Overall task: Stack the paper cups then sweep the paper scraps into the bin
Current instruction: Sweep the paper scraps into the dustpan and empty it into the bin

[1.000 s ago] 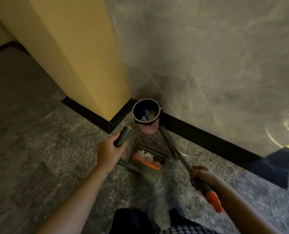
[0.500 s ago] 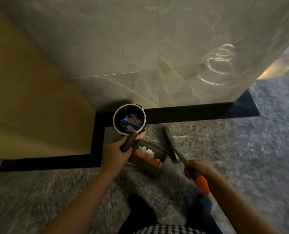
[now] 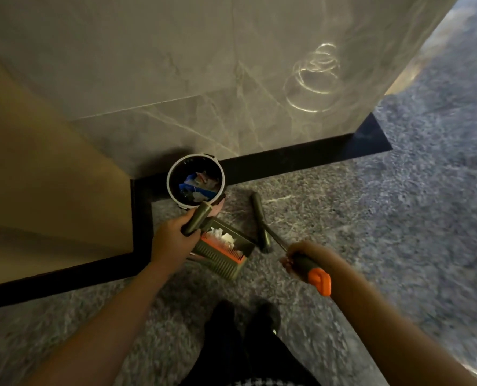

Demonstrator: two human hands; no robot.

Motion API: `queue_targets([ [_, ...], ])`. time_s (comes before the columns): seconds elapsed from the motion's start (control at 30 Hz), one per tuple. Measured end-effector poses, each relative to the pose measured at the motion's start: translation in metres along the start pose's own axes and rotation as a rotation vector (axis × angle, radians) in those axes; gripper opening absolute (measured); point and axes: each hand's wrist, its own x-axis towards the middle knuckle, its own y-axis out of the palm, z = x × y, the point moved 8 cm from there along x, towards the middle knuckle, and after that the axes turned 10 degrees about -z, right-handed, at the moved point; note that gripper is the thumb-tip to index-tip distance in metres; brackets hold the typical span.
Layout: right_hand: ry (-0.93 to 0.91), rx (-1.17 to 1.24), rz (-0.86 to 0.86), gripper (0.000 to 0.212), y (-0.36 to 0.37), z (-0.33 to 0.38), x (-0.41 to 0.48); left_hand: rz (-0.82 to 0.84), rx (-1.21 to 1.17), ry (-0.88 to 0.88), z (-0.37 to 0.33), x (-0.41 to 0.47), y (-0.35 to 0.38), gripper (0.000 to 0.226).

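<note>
Over the last second the left hand point(image 3: 173, 240) is bringing the dustpan point(image 3: 223, 260) up to the bin point(image 3: 169, 181) — its handle tip is now overlapping the near rim. Paper scraps point(image 3: 223, 237) are still lying in the pan, so tipping is yet to come. The left hand is gripping the pan handle; the right hand point(image 3: 301, 257) is gripping the broom point(image 3: 261, 224), whose head is lying just right of the pan. The bin is sitting tight against the black skirting point(image 3: 287, 160) — little room behind. No cups are showing.
</note>
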Motion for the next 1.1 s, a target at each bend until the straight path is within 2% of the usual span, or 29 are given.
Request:
queue_targets([
  [0.27, 0.027, 0.028, 0.055, 0.016, 0.009, -0.014, -0.023, -0.031, 0.004, 0.088, 0.007, 0.001, -0.010, 0.050],
  [0.47, -0.019, 0.040, 0.046, 0.005, 0.016, -0.034, -0.045, -0.019, -0.021, 0.150, 0.004, 0.000, -0.010, 0.047],
  [0.6, 0.000, 0.037, -0.010, 0.017, 0.014, -0.062, -0.040, -0.003, -0.010, 0.125, 0.008, 0.000, -0.007, 0.049],
  [0.73, -0.119, -0.246, -0.106, 0.055, 0.006, -0.097, -0.021, 0.026, 0.025, 0.129, 0.011, -0.001, -0.005, 0.052],
  [0.8, -0.127, -0.338, -0.122, 0.059, 0.005, -0.115, -0.012, 0.088, 0.101, 0.156, 0.010, 0.000, 0.000, 0.056],
  [0.93, -0.103, -0.449, -0.160, 0.061, 0.001, -0.141, 0.006, 0.327, 0.371, 0.197, 0.014, 0.006, 0.020, 0.065],
  [1.0, -0.160, -0.558, -0.159, 0.063, 0.003, -0.147, 0.013, 0.449, 0.423, 0.141, 0.020, 0.012, 0.026, 0.068],
  [1.1, -0.236, -0.754, -0.150, 0.059, 0.004, -0.153, 0.021, 0.553, 0.346, 0.008, 0.027, 0.018, 0.029, 0.071],
])
